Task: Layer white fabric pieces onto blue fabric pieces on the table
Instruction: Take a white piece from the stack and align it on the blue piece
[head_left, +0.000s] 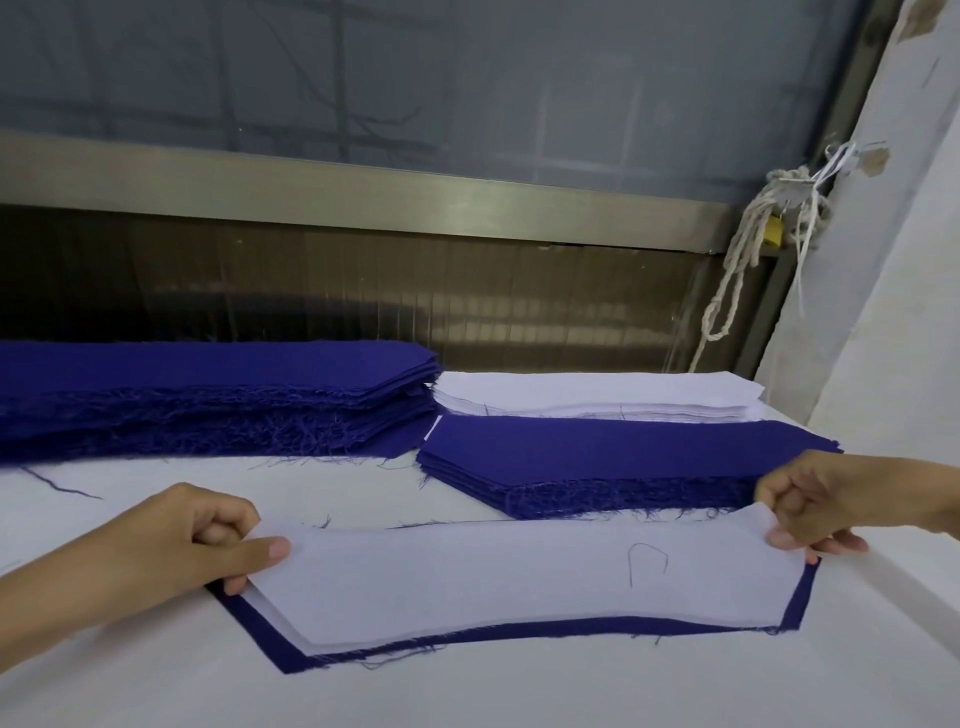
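A long white fabric piece (493, 577) lies on a blue fabric piece (291, 657) near the table's front; blue shows along the near edge and both ends. My left hand (197, 540) pinches the white piece's left end between thumb and fingers. At the right end my right hand (821, 499) pinches the white piece and lifts its corner slightly. A dark loose thread (644, 558) curls on the white piece.
A thick stack of blue pieces (208, 400) sits at the back left. A lower blue stack (597, 462) lies at the back right, with a white stack (597, 397) behind it. The white table (571, 691) ends at a raised edge on the right. Rope (737, 260) hangs by the window frame.
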